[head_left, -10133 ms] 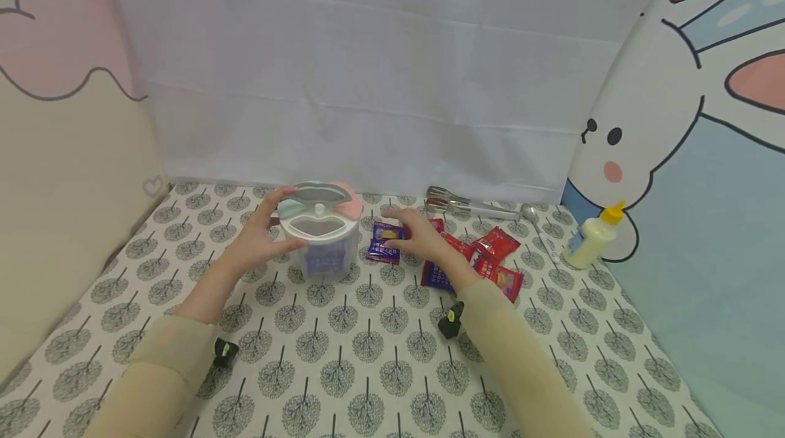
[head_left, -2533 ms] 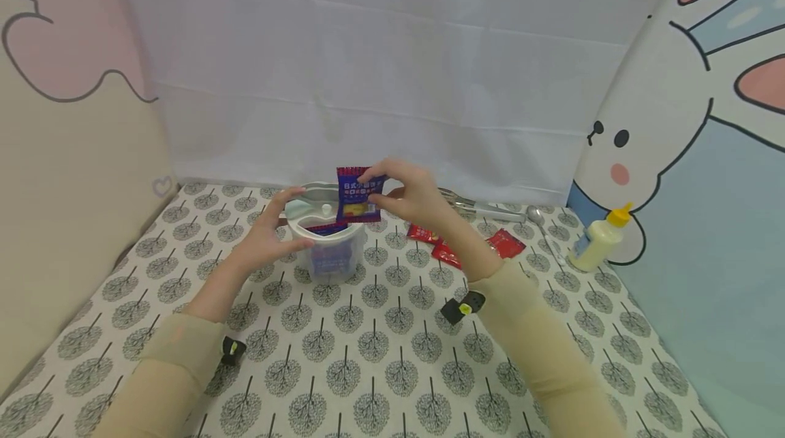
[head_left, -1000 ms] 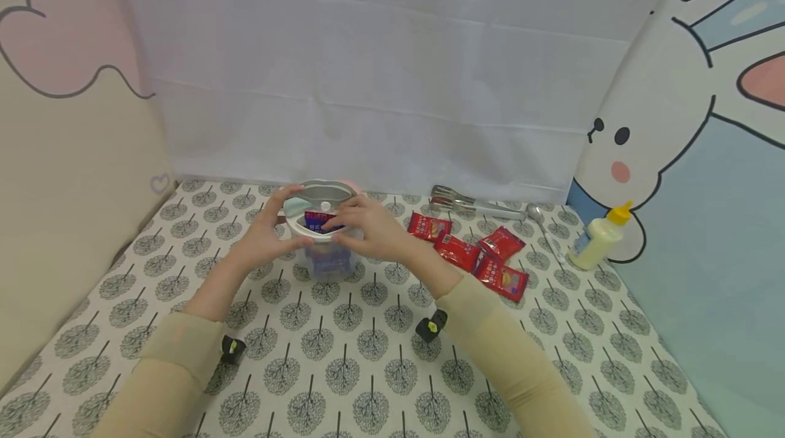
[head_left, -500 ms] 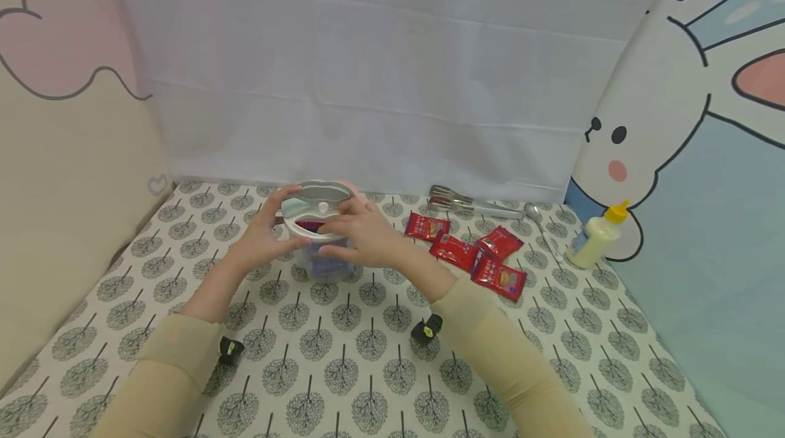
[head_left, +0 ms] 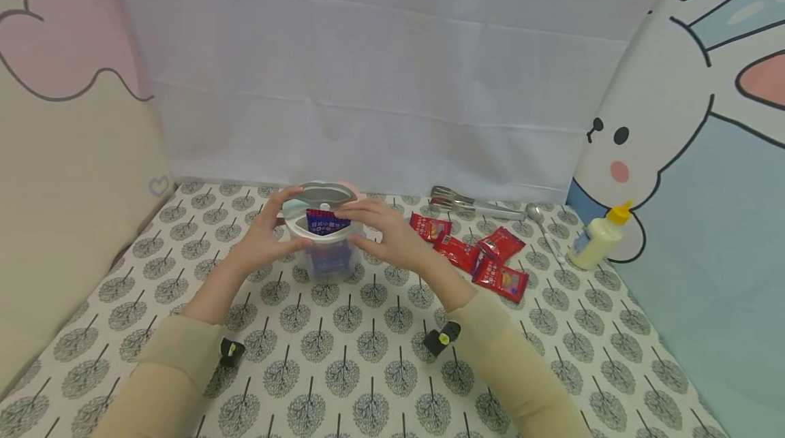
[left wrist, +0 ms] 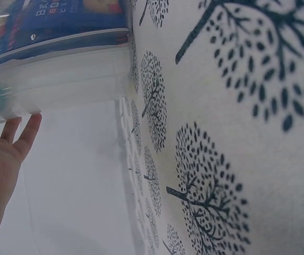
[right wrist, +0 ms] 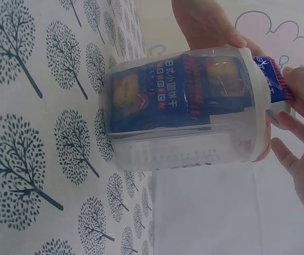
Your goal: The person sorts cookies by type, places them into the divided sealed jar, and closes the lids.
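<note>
A clear canister (head_left: 328, 268) stands at the back left. Its lid has coloured sections, and the front opening is uncovered. My left hand (head_left: 260, 233) grips the lid's left side, thumb on the near rim and fingers around the far side. A blue biscuit packet (head_left: 327, 223) sticks up out of the front opening. More blue packets (right wrist: 194, 87) show through the canister wall in the right wrist view. My right hand (head_left: 392, 233) is over the lid's right side, fingers fairly straight, fingertips at the packet's right edge and thumb by the near rim.
Several red biscuit packets (head_left: 456, 252) lie in a loose group to the right. Behind them are metal tongs (head_left: 475, 206) and a spoon (head_left: 542, 227). A cream-coloured bottle with a yellow cap (head_left: 591, 244) stands far right. A white curtain (head_left: 380, 84) hangs behind.
Blue packets on the table earlier have left it; my right hand carried one to the canister. Half a second ago it was pushed deep into the opening; now it stands higher, my right hand further right.
</note>
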`<state>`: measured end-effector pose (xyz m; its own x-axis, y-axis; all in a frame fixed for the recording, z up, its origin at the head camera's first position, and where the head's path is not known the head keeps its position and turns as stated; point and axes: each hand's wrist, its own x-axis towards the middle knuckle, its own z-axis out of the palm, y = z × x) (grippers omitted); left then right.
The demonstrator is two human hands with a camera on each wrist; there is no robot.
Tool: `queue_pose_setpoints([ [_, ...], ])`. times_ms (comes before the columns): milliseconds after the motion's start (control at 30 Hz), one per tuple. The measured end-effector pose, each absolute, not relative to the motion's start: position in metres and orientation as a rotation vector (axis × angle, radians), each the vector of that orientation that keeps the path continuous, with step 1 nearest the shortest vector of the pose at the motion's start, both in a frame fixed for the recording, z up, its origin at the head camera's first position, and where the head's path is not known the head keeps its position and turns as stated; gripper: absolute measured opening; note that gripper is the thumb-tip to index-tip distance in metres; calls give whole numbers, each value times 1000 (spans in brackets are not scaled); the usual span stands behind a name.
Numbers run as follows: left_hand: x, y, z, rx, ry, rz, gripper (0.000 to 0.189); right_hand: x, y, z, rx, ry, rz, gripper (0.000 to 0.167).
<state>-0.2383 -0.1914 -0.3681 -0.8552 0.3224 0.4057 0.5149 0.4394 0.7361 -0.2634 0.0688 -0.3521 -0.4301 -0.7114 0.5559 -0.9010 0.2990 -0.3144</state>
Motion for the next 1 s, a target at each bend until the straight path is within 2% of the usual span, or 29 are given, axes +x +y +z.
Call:
queue_pose_setpoints([
  [400,-239,-192,-368,-775,-2469,-1390,88,-273,47,-353,1482,-2384,487,27],
  [667,-253,-200,-386,-758,-2472,-1391,95,-266,35,-342,1393,-2602,292,33],
  [833,-264,-205,-399,-752,-2472,-1384,99,-264,34,-340,1371,-2676,300,34],
  [1000,-259,-202,-392,-729,-2488,-1396,97,-263,38,-341,1368,-2668,383,32],
])
